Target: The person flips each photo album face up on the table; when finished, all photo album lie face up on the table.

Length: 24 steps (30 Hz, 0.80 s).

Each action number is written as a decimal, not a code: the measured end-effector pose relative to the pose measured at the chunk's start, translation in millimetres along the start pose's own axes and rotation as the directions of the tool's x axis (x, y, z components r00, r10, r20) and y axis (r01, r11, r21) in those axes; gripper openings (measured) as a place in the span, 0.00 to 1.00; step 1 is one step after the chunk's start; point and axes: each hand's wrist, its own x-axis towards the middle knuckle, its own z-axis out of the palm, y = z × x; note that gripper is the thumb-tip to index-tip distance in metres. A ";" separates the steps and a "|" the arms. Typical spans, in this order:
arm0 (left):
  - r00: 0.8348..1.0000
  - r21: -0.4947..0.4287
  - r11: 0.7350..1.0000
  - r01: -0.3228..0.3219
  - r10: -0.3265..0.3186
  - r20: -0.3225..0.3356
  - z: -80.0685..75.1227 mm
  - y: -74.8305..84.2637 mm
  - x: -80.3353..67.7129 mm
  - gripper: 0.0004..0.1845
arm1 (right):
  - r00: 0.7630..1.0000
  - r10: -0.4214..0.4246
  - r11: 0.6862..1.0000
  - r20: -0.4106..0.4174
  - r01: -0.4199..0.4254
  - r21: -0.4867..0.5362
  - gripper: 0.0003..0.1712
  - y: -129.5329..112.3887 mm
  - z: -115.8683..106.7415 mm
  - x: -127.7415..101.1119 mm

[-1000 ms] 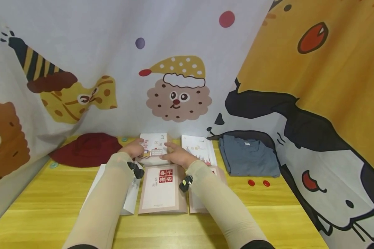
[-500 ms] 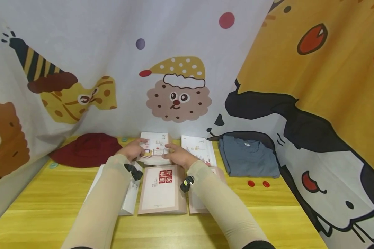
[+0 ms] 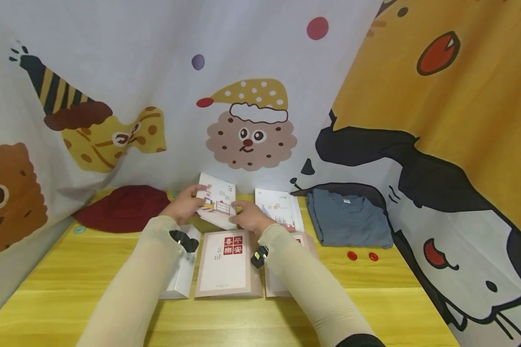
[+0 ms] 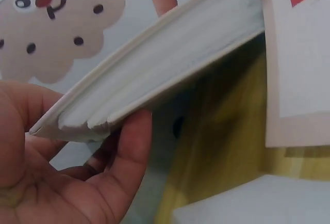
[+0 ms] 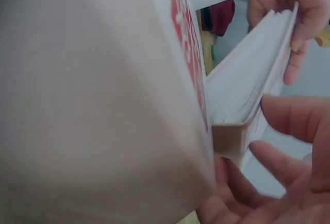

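A white illustrated book (image 3: 217,201) is tilted up off the yellow table (image 3: 373,299) at the back centre, held between both hands. My left hand (image 3: 190,200) grips its left edge; in the left wrist view the thumb lies on the cover and the fingers (image 4: 126,157) curl under the page block (image 4: 160,64). My right hand (image 3: 244,215) holds the near right corner; in the right wrist view its thumb and fingers (image 5: 281,154) bracket the book's corner (image 5: 242,100). The book's underside is hidden.
Three more books lie flat: one with red squares (image 3: 228,262) in the centre, a white one (image 3: 180,274) to its left, another (image 3: 279,207) at the back right. A red hat (image 3: 123,207), a folded blue shirt (image 3: 347,221) and two red buttons (image 3: 362,256) sit nearby.
The white book lay almost flat before; both hands have lifted and tilted it up, its far left side rising. The hands shifted slightly with it.
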 end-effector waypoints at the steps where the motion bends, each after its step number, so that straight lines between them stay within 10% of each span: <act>1: 1.000 0.017 1.000 -0.005 0.005 -0.004 0.2 2.3 -1.5 0.33 | 1.000 -0.005 1.000 -0.019 0.004 -0.021 0.34 -1.3 0.5 -0.5; 17: 0.994 -0.022 0.995 -0.100 0.101 0.041 19.0 27.6 -14.6 0.35 | 0.987 -0.152 0.979 -0.054 0.158 0.125 0.44 -24.0 0.5 -10.6; 24: 0.983 -0.049 0.994 -0.093 0.099 0.152 24.7 18.3 -10.7 0.33 | 0.976 -0.188 0.982 -0.111 0.190 0.013 0.58 -25.3 -3.9 -14.8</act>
